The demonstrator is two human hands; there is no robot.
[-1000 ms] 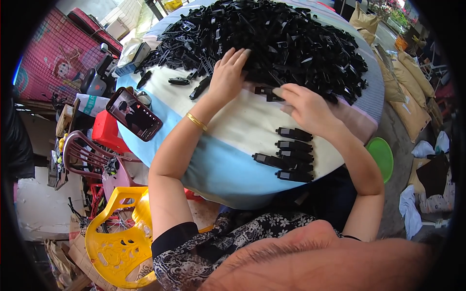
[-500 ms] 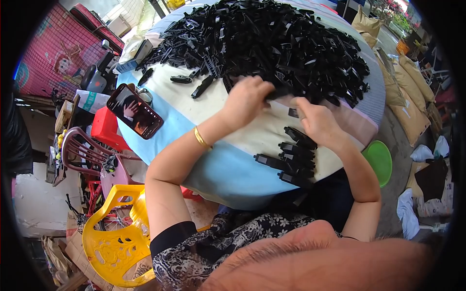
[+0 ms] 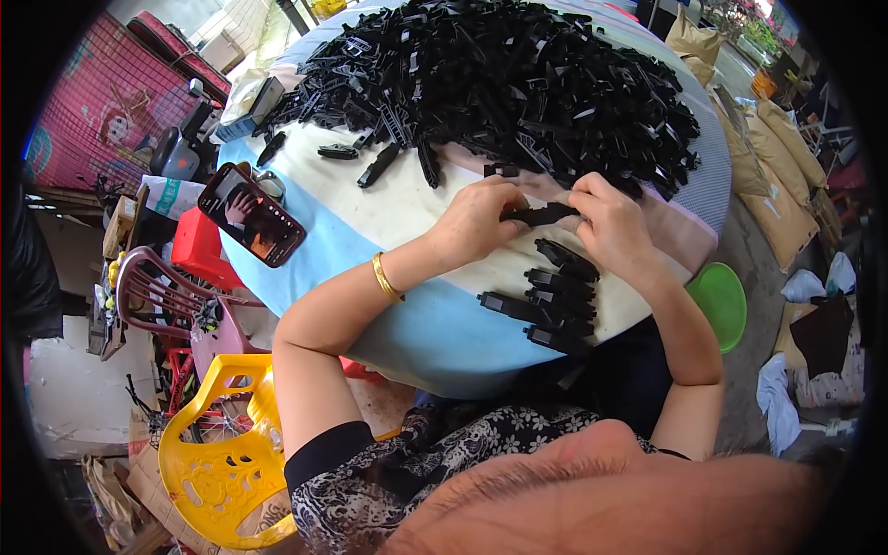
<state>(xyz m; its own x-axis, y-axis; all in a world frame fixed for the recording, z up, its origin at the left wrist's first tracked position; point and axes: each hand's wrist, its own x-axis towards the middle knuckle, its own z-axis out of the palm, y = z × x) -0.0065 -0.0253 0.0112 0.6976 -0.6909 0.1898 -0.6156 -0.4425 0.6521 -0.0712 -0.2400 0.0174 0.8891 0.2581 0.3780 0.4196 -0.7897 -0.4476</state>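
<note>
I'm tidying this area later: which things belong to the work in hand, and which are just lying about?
In the work, it seems:
- black part, held between left hand and right hand
- pile of black pieces
- group of black pieces near the person

Lying about, apparently:
- phone
- yellow chair
- sacks

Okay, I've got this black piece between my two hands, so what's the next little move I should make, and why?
Probably a gentle press on the black piece with both hands: the left hand grips one end and the right hand the other, so both ends look steadied. Whether it is fully closed is too small to tell.
</note>
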